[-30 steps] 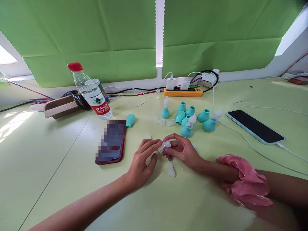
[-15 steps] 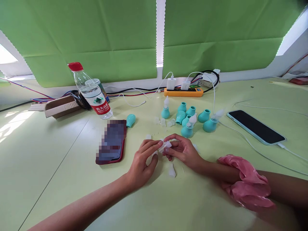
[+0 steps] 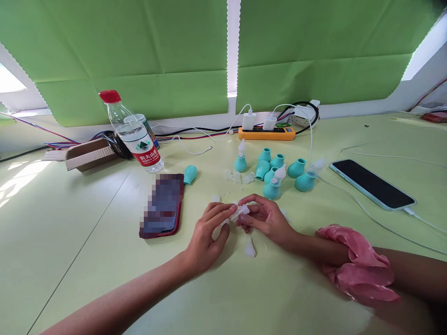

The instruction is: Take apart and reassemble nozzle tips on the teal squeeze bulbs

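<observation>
The clear plastic piece (image 3: 240, 212) was up between the two hands, just above the pale green table (image 3: 115, 246) and near its front middle. Its long axis seemed to run crosswise, from the left fingertips toward the right hand, with the right end tipped a little upward and away, though the fingers covered much of it and its shape was hard to read. The right hand (image 3: 267, 221) had it pinched between thumb and bent forefinger, with barely a gap left between them and the other fingers curled below. The left hand (image 3: 209, 232) came in from the other side, palm down, its fingertips laid on the piece and its thumb lower and apart; whether it gripped as well could not be told. A loose whitish scrap (image 3: 249, 248) lay nearer the person, its narrow end pointing away. Beyond the hands stood a cluster of teal bulbs (image 3: 267, 166), some open-mouthed, three with whitish tips: the left tip (image 3: 241, 147) pointed straight up, while the other two leaned to the right. A single teal bulb (image 3: 190, 175) lay beside the red-cased phone (image 3: 178, 216), its mouth toward the person.
</observation>
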A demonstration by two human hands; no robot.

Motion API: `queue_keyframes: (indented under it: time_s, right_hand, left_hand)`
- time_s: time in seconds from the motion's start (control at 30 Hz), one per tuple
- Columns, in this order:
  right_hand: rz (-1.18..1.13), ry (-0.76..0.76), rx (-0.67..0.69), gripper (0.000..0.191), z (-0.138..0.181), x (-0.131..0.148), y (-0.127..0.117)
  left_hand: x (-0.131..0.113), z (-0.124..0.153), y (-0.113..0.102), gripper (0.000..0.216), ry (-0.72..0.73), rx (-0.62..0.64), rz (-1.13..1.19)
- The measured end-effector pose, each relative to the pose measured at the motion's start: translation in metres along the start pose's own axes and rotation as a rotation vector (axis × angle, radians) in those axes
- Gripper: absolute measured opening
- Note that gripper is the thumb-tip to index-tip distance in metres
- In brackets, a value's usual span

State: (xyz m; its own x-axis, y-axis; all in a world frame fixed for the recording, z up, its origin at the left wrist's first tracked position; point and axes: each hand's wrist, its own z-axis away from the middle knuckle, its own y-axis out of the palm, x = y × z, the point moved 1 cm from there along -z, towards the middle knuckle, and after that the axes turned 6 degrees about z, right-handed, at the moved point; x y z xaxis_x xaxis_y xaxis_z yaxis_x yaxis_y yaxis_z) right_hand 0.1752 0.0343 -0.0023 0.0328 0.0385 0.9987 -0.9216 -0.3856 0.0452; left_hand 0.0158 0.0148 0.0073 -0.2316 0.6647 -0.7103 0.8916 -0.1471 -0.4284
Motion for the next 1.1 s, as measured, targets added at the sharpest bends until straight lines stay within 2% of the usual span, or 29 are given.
queue_keyframes:
  time_s: [1.1]
  right_hand:
    - [-0.017,-0.013,0.006,0.031,-0.0005,-0.0009,-0.0001]
  left_hand:
    - [0.0004,0.0014,0.0005,0.036,-0.004,-0.001,-0.002]
